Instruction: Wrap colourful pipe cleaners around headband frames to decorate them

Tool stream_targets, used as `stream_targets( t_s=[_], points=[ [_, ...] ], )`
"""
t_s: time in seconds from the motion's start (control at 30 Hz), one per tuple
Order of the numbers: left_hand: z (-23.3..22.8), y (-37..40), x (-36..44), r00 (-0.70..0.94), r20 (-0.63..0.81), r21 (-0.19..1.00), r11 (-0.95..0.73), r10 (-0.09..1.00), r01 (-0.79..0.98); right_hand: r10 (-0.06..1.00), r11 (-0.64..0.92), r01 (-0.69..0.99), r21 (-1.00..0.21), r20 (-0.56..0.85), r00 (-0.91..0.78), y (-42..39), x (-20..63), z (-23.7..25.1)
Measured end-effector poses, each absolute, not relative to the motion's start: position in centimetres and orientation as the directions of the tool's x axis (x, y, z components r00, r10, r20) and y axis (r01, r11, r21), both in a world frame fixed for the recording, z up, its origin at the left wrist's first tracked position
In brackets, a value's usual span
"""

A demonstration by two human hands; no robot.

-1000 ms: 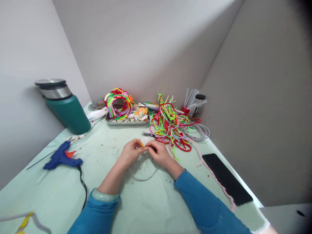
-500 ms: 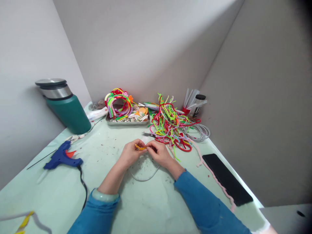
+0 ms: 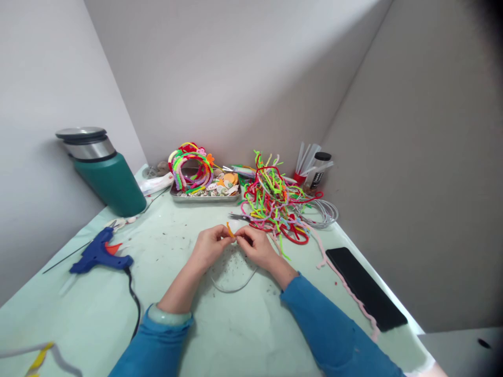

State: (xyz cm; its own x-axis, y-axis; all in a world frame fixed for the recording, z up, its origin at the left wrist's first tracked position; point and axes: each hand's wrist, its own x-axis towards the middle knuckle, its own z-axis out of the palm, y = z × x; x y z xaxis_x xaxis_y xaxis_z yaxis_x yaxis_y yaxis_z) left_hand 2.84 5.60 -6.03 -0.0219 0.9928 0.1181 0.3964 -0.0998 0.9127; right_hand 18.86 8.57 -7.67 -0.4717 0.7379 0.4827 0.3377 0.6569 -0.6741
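A short orange pipe cleaner [image 3: 230, 229] sticks up between my two hands, its lower end at the fingertips. My left hand [image 3: 210, 245] is closed in a pinch beside it. From the other side, my right hand [image 3: 257, 246] pinches at the same spot, its fingertips touching those of the left. Below them a thin grey cord [image 3: 232, 290] curves in a loop; its upper ends are hidden by my hands. Just beyond the right fingers lie scissors [image 3: 238, 217], partly under a tangled heap of coloured pipe cleaners [image 3: 271, 193].
On the left are a blue glue gun [image 3: 100, 252] and a green bottle [image 3: 112, 180]. A metal tray [image 3: 206, 199] at the back bears colourful rings and small pieces. Coiled grey cord [image 3: 326, 214], a pink strand [image 3: 351, 293] and a black phone [image 3: 365, 288] are on the right.
The orange pipe cleaner lay nearly level across the left fingers before; now it points upward. The left fingers have shifted slightly around it, while the right hand stays almost in place.
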Motion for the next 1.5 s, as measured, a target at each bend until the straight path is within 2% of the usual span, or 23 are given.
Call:
stream_targets(
  t_s=[0.17,0.4,0.67,0.77,0.9,1.07,1.27,1.5],
  points=[
    [-6.0,5.6,2.7,-0.023,0.163,0.881,-0.135,0.986,0.453,0.744,0.65,0.358,-0.671,0.465,-0.48,8.5,18.8,-7.6],
    [-5.5,5.4,2.8,-0.023,0.13,0.877,-0.104,0.991,0.47,0.743,0.648,0.367,-0.667,0.448,-0.497,8.5,19.0,-7.6],
    [-5.7,5.6,3.0,-0.001,0.104,0.916,-0.096,0.995,0.389,0.73,0.659,0.355,-0.663,0.45,-0.514,8.6,19.1,-7.8],
    [-5.7,5.5,3.1,-0.025,0.054,0.948,-0.043,0.998,0.316,0.716,0.674,0.351,-0.65,0.458,-0.527,8.5,19.1,-7.6],
    [-5.0,5.4,3.4,-0.05,-0.108,0.963,0.117,0.993,0.243,0.693,0.698,0.334,-0.634,0.478,-0.54,8.3,19.1,-7.4],
    [-4.4,5.1,3.6,-0.041,-0.233,0.936,0.235,0.972,0.263,0.689,0.703,0.327,-0.632,0.49,-0.533,8.2,19.1,-7.4],
    [-4.7,5.1,3.4,-0.029,-0.194,0.92,0.192,0.981,0.342,0.716,0.676,0.342,-0.653,0.472,-0.513,8.1,19.1,-7.1],
    [-4.8,5.0,3.2,0.016,-0.168,0.917,0.15,0.986,0.37,0.762,0.593,0.284,-0.753,0.411,-0.501,8.1,18.9,-7.1]
  ],
)
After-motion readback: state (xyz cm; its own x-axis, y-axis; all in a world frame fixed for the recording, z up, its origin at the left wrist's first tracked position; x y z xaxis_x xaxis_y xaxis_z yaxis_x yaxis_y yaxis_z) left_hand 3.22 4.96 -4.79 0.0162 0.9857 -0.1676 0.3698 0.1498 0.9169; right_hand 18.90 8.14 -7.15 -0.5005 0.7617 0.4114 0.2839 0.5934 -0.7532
